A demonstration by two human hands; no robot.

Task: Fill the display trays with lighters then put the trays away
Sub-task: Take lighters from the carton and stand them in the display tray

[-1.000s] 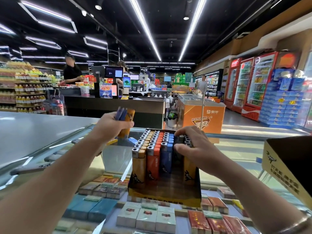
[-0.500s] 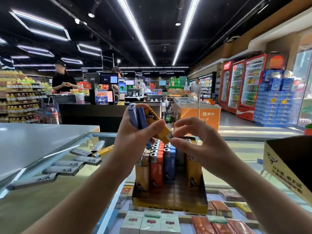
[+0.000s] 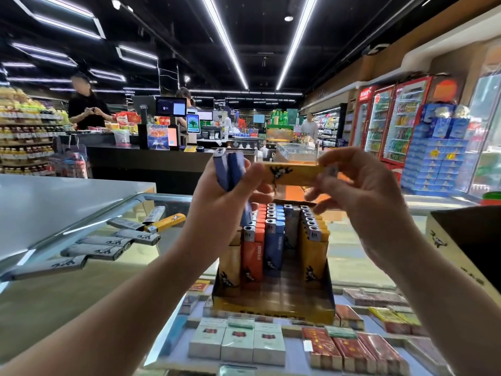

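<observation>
A yellow cardboard display tray [image 3: 273,312] stands on the glass counter, holding rows of upright orange, red, blue and yellow lighters [image 3: 272,240]. Above it my left hand [image 3: 225,202] grips blue lighters [image 3: 229,169] in its curled fingers. My right hand [image 3: 360,191] pinches one end of a yellow lighter [image 3: 290,173] held level between both hands; its other end touches my left thumb. Several grey lighters [image 3: 103,246] and a yellow one [image 3: 166,222] lie loose on the counter to the left.
A second yellow box [image 3: 461,248] sits at the right edge. Cigarette packs [image 3: 238,341] fill the case under the glass. A grey counter [image 3: 54,196] lies left; a checkout desk with people [image 3: 86,107] and drink fridges [image 3: 393,123] stand behind.
Both hands rose from the tray. The right hand left the tray's lighters and took the end of the yellow lighter from my left hand's bundle, turning it level.
</observation>
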